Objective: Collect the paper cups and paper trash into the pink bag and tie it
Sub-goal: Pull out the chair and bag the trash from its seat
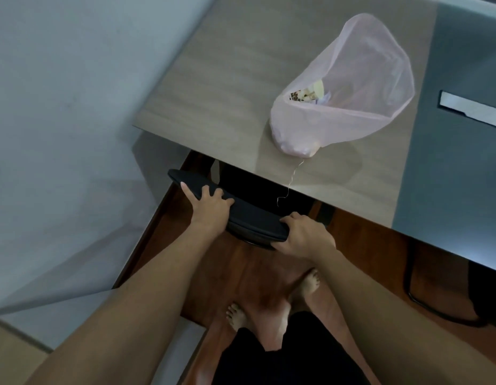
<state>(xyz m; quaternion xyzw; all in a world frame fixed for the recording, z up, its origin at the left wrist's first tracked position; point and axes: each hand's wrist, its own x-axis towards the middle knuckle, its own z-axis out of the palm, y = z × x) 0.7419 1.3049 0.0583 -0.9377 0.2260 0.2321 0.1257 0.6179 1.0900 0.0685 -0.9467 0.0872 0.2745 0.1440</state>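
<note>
The bag (pixel 338 129) sits on the table (pixel 213 93), paper trash (pixel 310 95) inside, chair (pixel 249 218) before it

I get a dim, cool-toned picture under soft, flat light. The table (pixel 213 93) shows a pale glare on its grey strip at the right edge. Light passes through the thin pink bag (pixel 374 73), which throws a faint, soft shadow on its near side. Under the table lies deep shadow; the chair back (pixel 249 218) gripped by the left hand (pixel 210 207) and right hand (pixel 305 237) reads as flat black. Everything looks slightly soft, and the wide lens bends straight edges.
</note>
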